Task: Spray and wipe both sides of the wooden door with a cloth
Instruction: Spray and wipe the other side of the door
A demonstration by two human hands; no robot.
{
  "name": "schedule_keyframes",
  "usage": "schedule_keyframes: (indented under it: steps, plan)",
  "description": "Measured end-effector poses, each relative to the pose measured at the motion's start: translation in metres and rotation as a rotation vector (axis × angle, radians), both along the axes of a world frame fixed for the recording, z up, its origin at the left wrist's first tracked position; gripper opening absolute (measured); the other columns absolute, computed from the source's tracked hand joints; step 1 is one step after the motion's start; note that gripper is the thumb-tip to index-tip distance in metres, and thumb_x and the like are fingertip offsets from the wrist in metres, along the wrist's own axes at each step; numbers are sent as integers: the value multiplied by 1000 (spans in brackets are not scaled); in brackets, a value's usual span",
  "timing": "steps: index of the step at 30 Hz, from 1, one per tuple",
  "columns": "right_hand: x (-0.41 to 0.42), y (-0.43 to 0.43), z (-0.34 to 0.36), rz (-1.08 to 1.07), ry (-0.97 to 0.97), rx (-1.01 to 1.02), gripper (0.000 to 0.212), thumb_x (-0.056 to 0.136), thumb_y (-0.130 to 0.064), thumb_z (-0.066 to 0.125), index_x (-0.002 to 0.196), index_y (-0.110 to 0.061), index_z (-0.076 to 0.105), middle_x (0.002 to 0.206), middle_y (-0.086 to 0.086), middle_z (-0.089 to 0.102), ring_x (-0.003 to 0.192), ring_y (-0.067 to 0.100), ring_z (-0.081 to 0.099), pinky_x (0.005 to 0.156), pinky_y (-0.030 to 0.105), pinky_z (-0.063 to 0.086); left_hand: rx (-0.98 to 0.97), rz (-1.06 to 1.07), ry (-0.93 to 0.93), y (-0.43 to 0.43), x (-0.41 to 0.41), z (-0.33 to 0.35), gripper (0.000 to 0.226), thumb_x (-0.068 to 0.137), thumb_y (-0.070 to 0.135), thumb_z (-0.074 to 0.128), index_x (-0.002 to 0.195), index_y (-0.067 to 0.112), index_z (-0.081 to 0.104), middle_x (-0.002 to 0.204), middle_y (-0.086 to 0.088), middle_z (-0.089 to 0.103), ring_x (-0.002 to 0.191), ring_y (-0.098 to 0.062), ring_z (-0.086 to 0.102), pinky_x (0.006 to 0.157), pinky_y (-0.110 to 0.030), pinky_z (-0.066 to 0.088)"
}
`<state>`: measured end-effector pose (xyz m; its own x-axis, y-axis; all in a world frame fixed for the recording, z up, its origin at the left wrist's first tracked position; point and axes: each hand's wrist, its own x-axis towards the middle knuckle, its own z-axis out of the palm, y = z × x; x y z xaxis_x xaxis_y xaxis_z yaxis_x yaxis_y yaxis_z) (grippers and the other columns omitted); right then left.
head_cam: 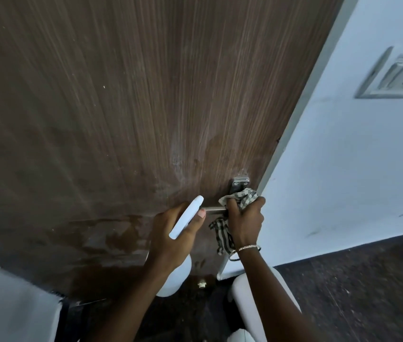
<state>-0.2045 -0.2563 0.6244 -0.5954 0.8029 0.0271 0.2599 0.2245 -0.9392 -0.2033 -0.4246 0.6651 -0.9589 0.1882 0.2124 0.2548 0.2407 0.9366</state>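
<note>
Head view: left hand [170, 240] grips spray bottle [186, 217], right hand [244, 218] clamps checked cloth [243, 195] round the lever handle [214, 209] of the wooden door [121, 95]. Likely wiping the handle; next: cloth strokes across the wet patches [119, 234].

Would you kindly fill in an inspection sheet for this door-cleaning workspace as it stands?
Surface: wooden door, with wet patches and pale streaks low down and near the handle.
Job's things: white spray bottle in the left hand; checked cloth bunched over the metal door handle.
Clutter: small white object at the door's foot, kind unclear.
Grippers: left hand grips the bottle; right hand holds the cloth against the handle.
Cables: nothing seen.
Surroundings: pale wall with a switch plate; dark floor.
</note>
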Motion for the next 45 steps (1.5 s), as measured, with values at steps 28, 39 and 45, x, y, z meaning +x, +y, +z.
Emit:
schedule_keyframes:
  steps: [28, 39, 45]
  plan:
    - [200, -64, 0, 86, 193, 565, 40, 74, 4, 70, 108, -16, 61, 105, 2, 56, 92, 29, 61, 70, 29, 40, 98, -32, -161, -72, 187, 12, 32, 83, 38, 71, 101, 12, 73, 73, 4, 73, 65, -12, 71, 49, -20, 52]
    - [212, -66, -46, 287, 237, 1483, 39, 93, -41, 60, 113, -11, 75, 112, 8, 73, 118, 29, 52, 102, 46, 36, 180, 1, -210, -110, 227, 17, 29, 75, 45, 70, 97, 26, 72, 76, 3, 74, 67, -14, 71, 51, -25, 54]
    - [211, -85, -48, 161, 173, 1550, 33, 79, -30, 80, 102, -7, 72, 100, 10, 73, 106, 28, 52, 92, 44, 38, 123, 7, -142, -132, 234, 15, 20, 77, 46, 69, 78, 26, 72, 71, -5, 71, 58, -26, 67, 49, -28, 56]
